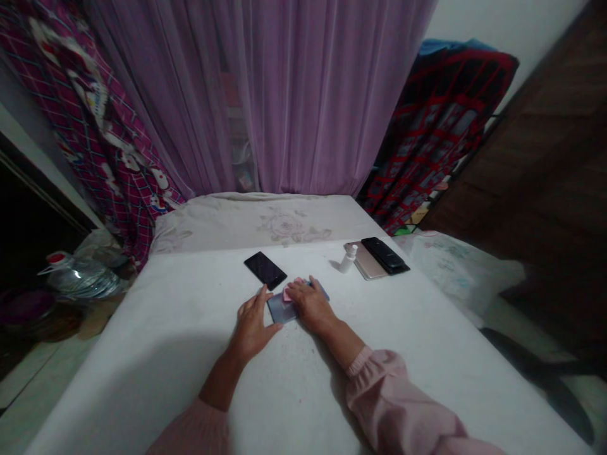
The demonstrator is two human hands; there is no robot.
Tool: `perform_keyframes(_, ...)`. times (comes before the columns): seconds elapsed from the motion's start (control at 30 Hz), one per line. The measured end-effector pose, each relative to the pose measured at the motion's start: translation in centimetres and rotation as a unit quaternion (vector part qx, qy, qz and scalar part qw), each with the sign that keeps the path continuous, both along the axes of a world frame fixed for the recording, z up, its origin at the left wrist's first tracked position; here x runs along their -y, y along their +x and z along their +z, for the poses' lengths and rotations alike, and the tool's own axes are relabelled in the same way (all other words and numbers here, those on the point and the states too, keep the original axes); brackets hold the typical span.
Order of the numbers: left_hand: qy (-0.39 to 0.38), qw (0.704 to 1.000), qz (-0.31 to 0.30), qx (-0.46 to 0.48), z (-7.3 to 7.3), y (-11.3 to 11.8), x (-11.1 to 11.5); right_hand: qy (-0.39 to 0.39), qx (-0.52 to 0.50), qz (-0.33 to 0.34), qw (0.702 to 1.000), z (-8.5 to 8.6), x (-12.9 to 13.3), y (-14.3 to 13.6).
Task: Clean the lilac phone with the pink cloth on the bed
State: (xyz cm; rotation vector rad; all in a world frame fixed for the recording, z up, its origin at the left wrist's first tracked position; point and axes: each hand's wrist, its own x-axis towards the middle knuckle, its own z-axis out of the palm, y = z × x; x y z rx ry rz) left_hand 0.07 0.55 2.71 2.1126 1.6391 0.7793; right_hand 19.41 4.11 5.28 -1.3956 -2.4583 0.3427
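Observation:
A blue-grey smartphone (279,308) lies flat on the white-covered table. My left hand (252,323) grips its left end, thumb at the near edge and fingers at the far edge. My right hand (310,306) presses a small pink cloth (287,294) against the phone's surface; most of the cloth is hidden under the fingers. Just beyond my left fingertips rests a second phone, black (265,269), with its dark screen up. A small white spray bottle (348,259) stands upright to the right, beyond my right hand.
Beside the bottle lie a gold-coloured phone (370,264) and a black phone or case (385,254). Purple curtains (303,101) hang behind the table (417,379). On the left, a large water bottle (83,276) with a red cap sits below table height.

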Motion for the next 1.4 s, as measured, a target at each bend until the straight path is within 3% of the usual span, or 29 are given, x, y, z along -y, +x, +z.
perform_keyframes(0.13, 0.012, 1.0, -0.001, -0.007, -0.4, 0.0, 0.0, 0.003, -0.006, 0.041, 0.999, -0.1, 0.9, -1.5)
perform_keyframes(0.23, 0.011, 1.0, -0.01, -0.009, -0.5, -0.2, 0.0, 0.002, -0.005, 0.056, 0.998, -0.3, 1.1, -0.5)
perform_keyframes(0.37, 0.003, 1.0, -0.009, -0.007, -0.4, -0.3, 0.0, 0.014, 0.007, -0.027, 1.0, -0.5, 0.8, 2.5)
perform_keyframes(0.47, 0.001, 1.0, -0.004, -0.004, -0.4, -0.2, 0.0, 0.024, 0.008, -0.084, 0.996, -0.6, 0.6, 3.3)
perform_keyframes(0.57, 0.005, 1.0, 0.002, -0.005, -0.5, -0.2, -0.1, 0.02, 0.0, -0.066, 0.998, -0.4, 0.9, 1.6)
perform_keyframes(0.77, 0.017, 1.0, -0.007, -0.009, -0.6, -0.3, -0.1, 0.014, -0.018, 0.036, 0.999, -0.3, 2.7, -2.3)
perform_keyframes(0.9, 0.029, 1.0, -0.007, -0.006, -0.6, -0.3, -0.2, 0.039, -0.016, 0.076, 0.996, -0.7, 3.2, 0.1)
perform_keyframes(1.03, 0.013, 1.0, -0.003, -0.004, -0.4, -0.3, -0.1, 0.044, 0.002, -0.015, 0.999, -0.9, 2.7, 4.0)
perform_keyframes(1.1, 0.005, 1.0, -0.004, -0.004, -0.3, -0.3, -0.1, 0.042, 0.007, -0.053, 0.998, -0.9, 2.4, 4.7)
perform_keyframes(1.23, 0.01, 1.0, -0.003, -0.009, -0.4, -0.2, -0.1, 0.035, -0.007, -0.055, 0.998, -0.8, 2.3, 2.5)
perform_keyframes(1.4, 0.027, 0.999, -0.009, -0.019, -0.6, -0.3, -0.1, 0.026, -0.044, 0.05, 0.997, -0.9, 3.1, -0.5)
